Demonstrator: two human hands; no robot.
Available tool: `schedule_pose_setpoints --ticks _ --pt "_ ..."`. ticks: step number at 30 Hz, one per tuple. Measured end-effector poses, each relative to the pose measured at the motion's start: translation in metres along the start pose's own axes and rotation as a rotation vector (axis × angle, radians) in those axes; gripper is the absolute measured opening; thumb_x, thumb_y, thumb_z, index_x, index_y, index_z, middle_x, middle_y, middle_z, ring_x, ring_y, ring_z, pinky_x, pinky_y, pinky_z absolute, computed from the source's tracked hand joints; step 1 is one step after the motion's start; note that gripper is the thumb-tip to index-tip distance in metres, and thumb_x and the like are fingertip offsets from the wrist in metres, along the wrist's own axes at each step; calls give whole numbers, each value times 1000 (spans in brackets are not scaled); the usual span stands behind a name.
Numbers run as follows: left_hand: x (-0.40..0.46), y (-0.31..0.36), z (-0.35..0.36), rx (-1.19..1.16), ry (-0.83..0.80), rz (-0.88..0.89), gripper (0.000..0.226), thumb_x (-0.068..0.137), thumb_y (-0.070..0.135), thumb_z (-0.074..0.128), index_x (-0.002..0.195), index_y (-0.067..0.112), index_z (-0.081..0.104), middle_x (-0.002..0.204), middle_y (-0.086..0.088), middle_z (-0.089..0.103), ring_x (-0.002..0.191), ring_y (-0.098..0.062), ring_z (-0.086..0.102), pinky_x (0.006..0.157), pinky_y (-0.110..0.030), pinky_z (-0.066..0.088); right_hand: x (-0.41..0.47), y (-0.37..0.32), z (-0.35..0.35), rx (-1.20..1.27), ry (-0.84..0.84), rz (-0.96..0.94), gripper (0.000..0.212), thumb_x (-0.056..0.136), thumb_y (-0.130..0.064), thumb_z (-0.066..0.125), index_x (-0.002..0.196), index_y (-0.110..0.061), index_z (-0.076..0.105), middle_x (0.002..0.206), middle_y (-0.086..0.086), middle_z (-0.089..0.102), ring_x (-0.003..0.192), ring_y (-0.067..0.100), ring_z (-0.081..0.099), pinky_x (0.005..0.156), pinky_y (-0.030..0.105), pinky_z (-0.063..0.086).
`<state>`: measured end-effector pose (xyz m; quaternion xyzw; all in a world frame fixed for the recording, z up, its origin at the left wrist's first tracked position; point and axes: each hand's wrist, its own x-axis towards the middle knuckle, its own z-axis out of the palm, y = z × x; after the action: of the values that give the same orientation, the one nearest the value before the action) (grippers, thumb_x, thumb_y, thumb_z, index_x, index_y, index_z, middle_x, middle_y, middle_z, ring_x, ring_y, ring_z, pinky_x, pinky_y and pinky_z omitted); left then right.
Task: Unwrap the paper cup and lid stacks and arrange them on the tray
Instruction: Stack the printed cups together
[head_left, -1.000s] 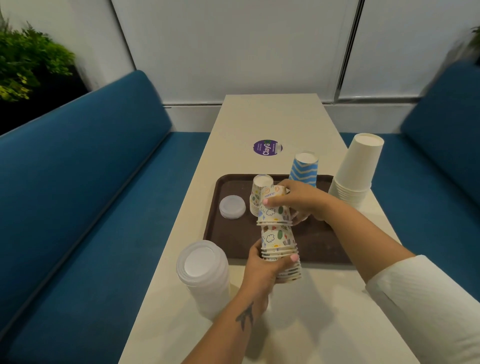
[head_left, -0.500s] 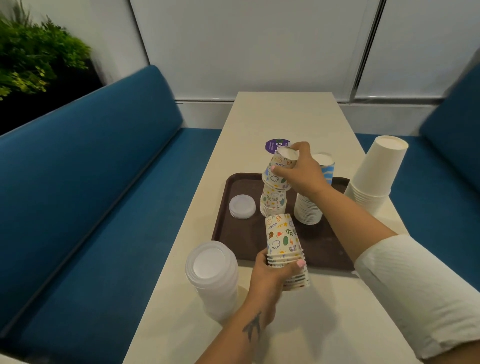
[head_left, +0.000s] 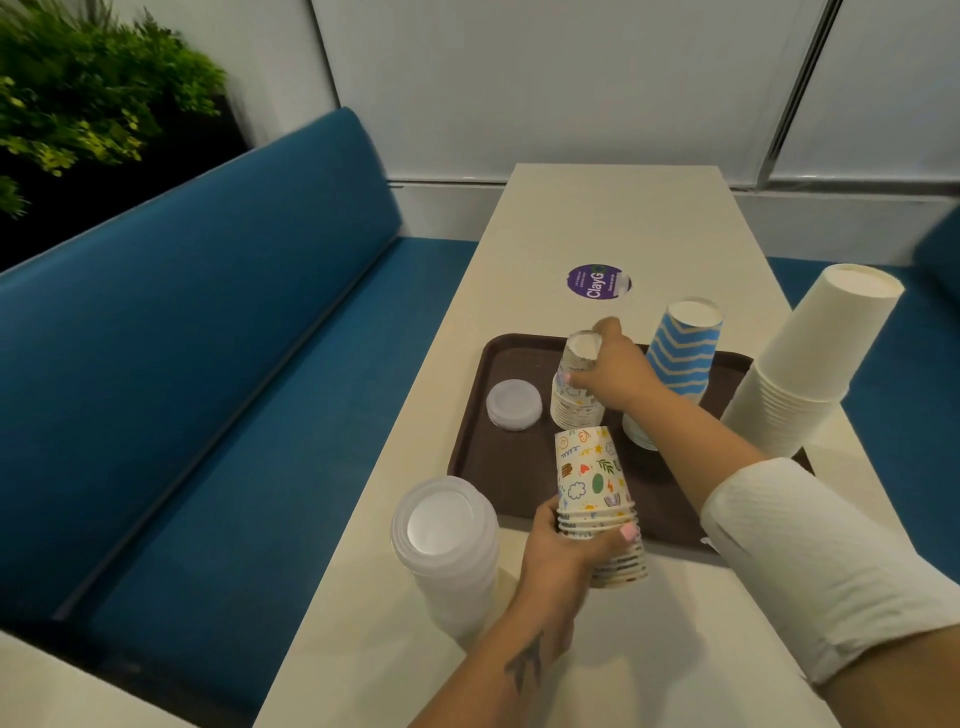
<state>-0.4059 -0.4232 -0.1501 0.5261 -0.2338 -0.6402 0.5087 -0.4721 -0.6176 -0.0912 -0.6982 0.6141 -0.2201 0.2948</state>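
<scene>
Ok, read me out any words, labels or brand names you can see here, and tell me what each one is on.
"ClayG": white letters on the round purple sticker stuck to the table, beyond the tray.
Smaller lines on that sticker: too small to read.
Patterned cups in the left hand: doodles only, no readable words.
Patterned cup stack under the right hand: print too blurred to read.
Blue zigzag cups, plain white cups and lid stacks: no text.

Cream table (head_left: 613, 223) bears brown tray (head_left: 511, 457), lid stack (head_left: 447, 545), white cup stack (head_left: 800, 374), purple sticker (head_left: 597, 281).
</scene>
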Motion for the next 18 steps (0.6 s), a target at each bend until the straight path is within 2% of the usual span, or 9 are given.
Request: schedule_pose_setpoints --ticks 2,4,6,9,12,14,16,18 --pt "0 0 0 -2 8 -3 67 66 7 86 121 19 50 104 0 72 94 -20 70 76 -34 58 0 4 3 -13 -25 16 68 80 -15 76 132 -14 32 133 15 51 119 33 52 88 40 49" --pt "1 0 1 -5 16 -2 74 61 11 88 123 17 49 106 -1 72 95 -21 70 75 -34 58 -3 5 2 -37 -38 18 73 80 -18 76 138 -15 30 137 13 49 123 33 50 91 40 48" --pt "1 1 3 -5 31 -2 74 60 12 88 123 16 50 105 -2 72 94 -21 70 73 -32 58 -9 1 -3 -72 -4 -6 74 85 -22 71 144 -15 27 142 13 46 126 31 49 94 39 46" --pt "4 4 6 -10 39 -5 79 52 17 88 122 15 51 107 -5 71 95 -22 70 74 -34 58 -28 -8 -16 -55 127 -127 52 94 -29 59 140 -16 38 138 8 52 122 26 53 93 34 45" --pt "5 7 8 -12 33 -5 73 61 11 88 123 14 51 108 -7 70 95 -25 70 78 -37 58 -55 -16 -31 33 162 -214 36 95 -42 53 121 -19 55 116 3 65 104 18 61 81 28 48" --pt "6 10 9 -14 22 9 69 65 9 87 123 14 51 108 -7 71 94 -25 71 79 -39 58 -70 -16 -41 32 37 -194 41 89 -53 55 116 -22 57 105 -3 65 96 15 62 74 27 47" --pt "5 13 12 -11 -2 28 70 63 11 88 123 14 52 107 -7 72 93 -24 71 78 -38 59 -83 -13 -46 -7 -193 -115 56 81 -59 62 125 -26 50 109 -6 61 98 14 60 76 27 47" --pt "2 17 16 1 -30 48 67 65 9 87 122 13 54 105 -8 73 91 -23 71 72 -33 58 -92 -8 -48 -26 -391 -33 75 73 -57 72 135 -31 38 118 -6 58 102 15 59 81 33 54"
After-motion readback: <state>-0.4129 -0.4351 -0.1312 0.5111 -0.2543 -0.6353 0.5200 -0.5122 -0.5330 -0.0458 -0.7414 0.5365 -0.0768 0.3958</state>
